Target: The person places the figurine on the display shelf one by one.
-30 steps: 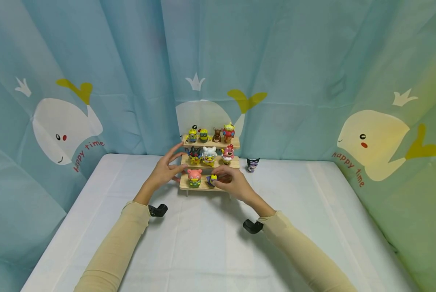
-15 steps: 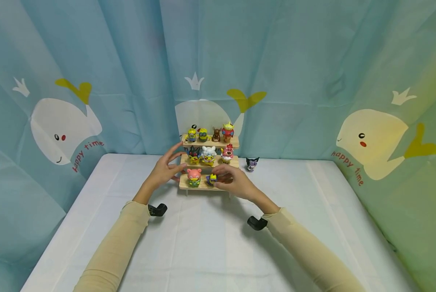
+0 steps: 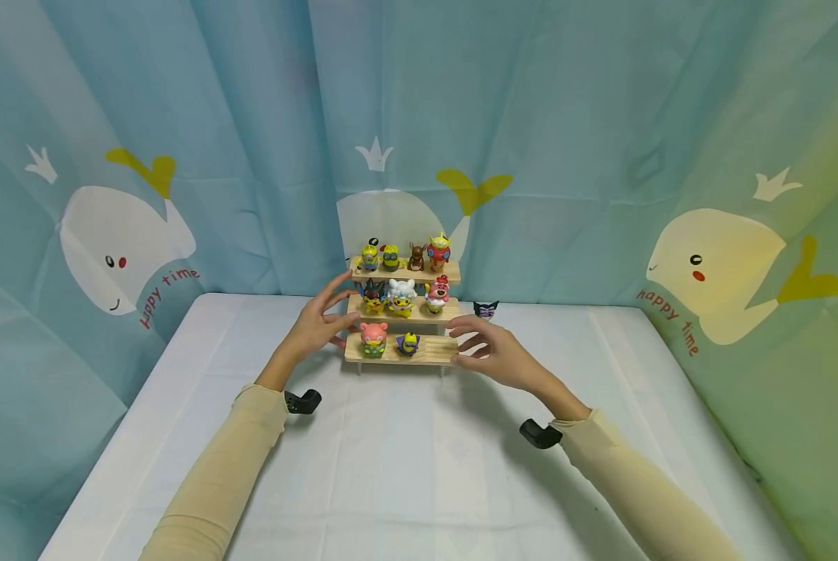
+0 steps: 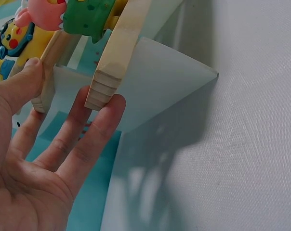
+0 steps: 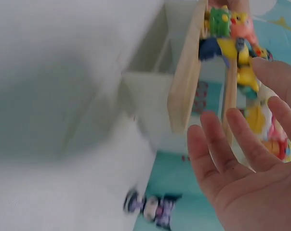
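A three-tier display stand (image 3: 440,350) with wooden boards holds small toy figures. My left hand (image 3: 312,326) grips its left side, thumb on the middle board and fingers spread round the board ends, as the left wrist view shows. My right hand (image 3: 498,354) holds nothing, its fingers spread at the right end of the bottom board. On that board stand a pink-headed figure (image 3: 373,340) in green and a small yellow-and-purple figure (image 3: 408,344). In the right wrist view, a black-and-purple figure (image 5: 152,207) stands beyond my fingers.
Several figures, among them a white-haired one (image 3: 402,298) and a pink one (image 3: 437,296), fill the upper two boards. Behind the stand hangs a blue curtain (image 3: 566,156) with whale prints. A white cloth (image 3: 391,467) covers the table.
My right hand has let go of the yellow-and-purple figure, which stays on the bottom board, and has moved right to the board's end. The left hand has kept its place.
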A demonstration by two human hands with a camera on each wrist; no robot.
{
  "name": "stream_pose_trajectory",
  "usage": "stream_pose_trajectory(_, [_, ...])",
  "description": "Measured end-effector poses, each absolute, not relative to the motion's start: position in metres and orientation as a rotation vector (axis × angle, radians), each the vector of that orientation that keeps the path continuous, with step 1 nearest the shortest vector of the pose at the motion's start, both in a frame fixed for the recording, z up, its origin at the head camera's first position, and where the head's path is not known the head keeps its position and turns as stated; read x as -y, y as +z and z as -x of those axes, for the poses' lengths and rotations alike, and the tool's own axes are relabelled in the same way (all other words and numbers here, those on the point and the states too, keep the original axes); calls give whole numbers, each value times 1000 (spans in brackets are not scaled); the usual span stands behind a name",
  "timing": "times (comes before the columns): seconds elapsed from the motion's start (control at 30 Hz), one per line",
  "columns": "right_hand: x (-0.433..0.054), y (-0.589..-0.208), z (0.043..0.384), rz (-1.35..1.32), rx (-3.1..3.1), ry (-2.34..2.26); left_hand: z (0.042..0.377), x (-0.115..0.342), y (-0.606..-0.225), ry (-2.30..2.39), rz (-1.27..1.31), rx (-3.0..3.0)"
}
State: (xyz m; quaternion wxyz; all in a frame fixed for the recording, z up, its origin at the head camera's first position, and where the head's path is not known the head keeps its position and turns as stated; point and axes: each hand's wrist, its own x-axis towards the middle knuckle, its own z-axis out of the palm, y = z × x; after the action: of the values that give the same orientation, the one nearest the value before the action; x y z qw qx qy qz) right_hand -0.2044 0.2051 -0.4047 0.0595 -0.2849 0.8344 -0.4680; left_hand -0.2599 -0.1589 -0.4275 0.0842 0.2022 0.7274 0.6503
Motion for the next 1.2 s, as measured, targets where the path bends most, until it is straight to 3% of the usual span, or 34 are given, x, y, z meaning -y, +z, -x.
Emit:
stream_pose_trajectory(0.57, [-271, -395, 187, 762, -2796, -1365, 259, 160, -427, 1951, -612, -2150])
stream_pose_trajectory(1.2, [-282, -398, 197, 721, -2800, -1442, 262, 160, -430, 1965, -594, -2140])
